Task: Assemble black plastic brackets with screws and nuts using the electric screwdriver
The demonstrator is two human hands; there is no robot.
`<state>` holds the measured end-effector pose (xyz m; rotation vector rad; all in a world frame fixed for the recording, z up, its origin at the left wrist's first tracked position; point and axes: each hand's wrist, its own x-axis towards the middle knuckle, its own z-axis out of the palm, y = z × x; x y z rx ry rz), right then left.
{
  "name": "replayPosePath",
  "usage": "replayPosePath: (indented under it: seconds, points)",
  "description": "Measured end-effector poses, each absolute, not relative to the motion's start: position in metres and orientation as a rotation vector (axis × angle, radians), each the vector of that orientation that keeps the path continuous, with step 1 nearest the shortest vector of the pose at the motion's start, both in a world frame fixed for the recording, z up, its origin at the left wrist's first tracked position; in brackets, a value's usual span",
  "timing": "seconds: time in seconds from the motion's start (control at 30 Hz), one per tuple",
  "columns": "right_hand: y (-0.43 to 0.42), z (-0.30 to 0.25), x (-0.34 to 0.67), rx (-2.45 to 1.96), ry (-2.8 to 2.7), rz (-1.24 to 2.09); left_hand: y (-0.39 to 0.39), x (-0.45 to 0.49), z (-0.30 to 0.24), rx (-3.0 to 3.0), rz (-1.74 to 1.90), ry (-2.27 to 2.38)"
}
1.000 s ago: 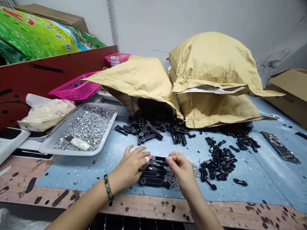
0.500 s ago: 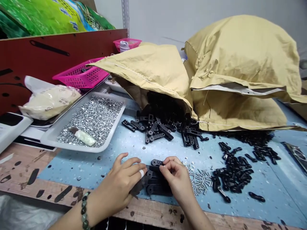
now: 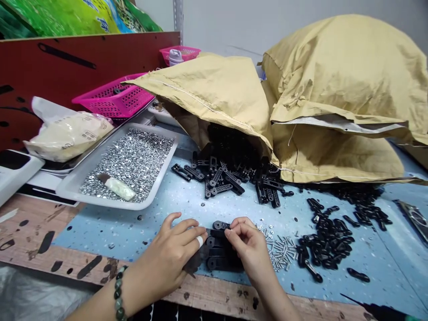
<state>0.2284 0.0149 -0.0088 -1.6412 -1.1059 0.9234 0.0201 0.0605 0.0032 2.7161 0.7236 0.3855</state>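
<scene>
Several black plastic bars lie side by side at the front of the blue mat, between my hands. My left hand has its fingers stretched out, the tips against the left ends of these bars; its thumb is hidden. Thumb and fingertips of my right hand are pinched together at the right part of the farthest bar. Whatever sits in that pinch is too small or covered to make out. Just right of this hand lies a pile of small metal screws.
A white tray of small metal nuts, with a wrapped scoop-like piece, stands left. Tan sacks spill black bars behind. Small black parts are heaped right. A thin-shafted dark tool shows at the lower right edge.
The view has shifted slightly, and the thin-shafted tool has come into sight at the lower right. Both hands keep nearly the same pose at the black bars.
</scene>
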Motion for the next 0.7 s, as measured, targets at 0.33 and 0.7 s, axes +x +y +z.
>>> replayPosePath:
  seconds: [0.33,0.7]
  points:
    - [0.014,-0.0108,0.2273,-1.691,-1.16,0.869,0.0611,0.02,0.0038,2.701,0.474,0.71]
    - [0.0129,-0.01,0.2265,-1.722,-1.179,0.884,0.0625,0.0216,0.0063,2.679,0.508,0.709]
